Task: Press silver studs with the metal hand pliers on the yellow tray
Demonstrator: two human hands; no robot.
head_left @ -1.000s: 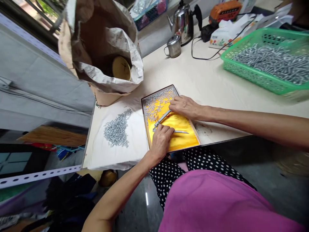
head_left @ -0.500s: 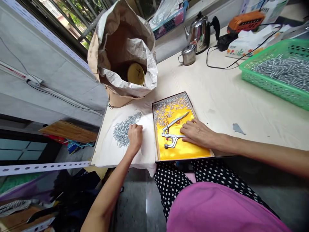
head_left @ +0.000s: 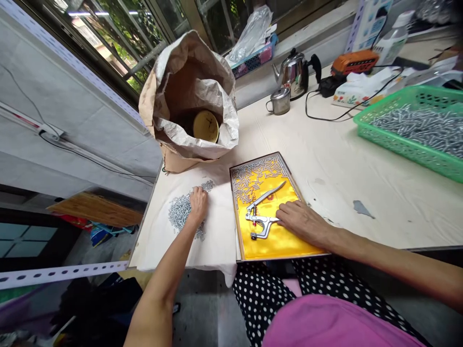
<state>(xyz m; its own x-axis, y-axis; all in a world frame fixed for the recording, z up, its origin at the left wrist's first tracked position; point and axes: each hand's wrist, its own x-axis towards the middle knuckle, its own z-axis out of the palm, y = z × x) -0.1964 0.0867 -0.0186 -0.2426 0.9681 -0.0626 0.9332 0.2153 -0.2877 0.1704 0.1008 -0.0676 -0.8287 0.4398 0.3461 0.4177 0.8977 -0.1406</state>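
My left hand (head_left: 198,205) is over a pile of small grey metal pieces (head_left: 179,212) on white cloth. Its fingers are bent and pressed together; whatever they pinch is hidden. My right hand (head_left: 298,219) lies on the right side of a shallow tray lined with yellow cloth (head_left: 285,246). Its fingers are curled over the lower handle of silver snap pliers (head_left: 262,219), and that handle's end is covered by the hand. The pliers' other handle points up and right, spread away. More small metal pieces (head_left: 249,176) are scattered along the tray's far and left sides.
An open paper sack (head_left: 152,140) with a yellow round thing (head_left: 206,126) inside stands behind the pile. Farther back are a metal cup (head_left: 280,102) and a kettle (head_left: 294,74). A green basket (head_left: 398,144) of metal pieces is at right. A grey scrap (head_left: 361,208) lies nearby.
The view has tilted up, so the table sits lower in the picture. My left hand has shifted from the pile's right edge to its far part. My right hand stays at the pliers.
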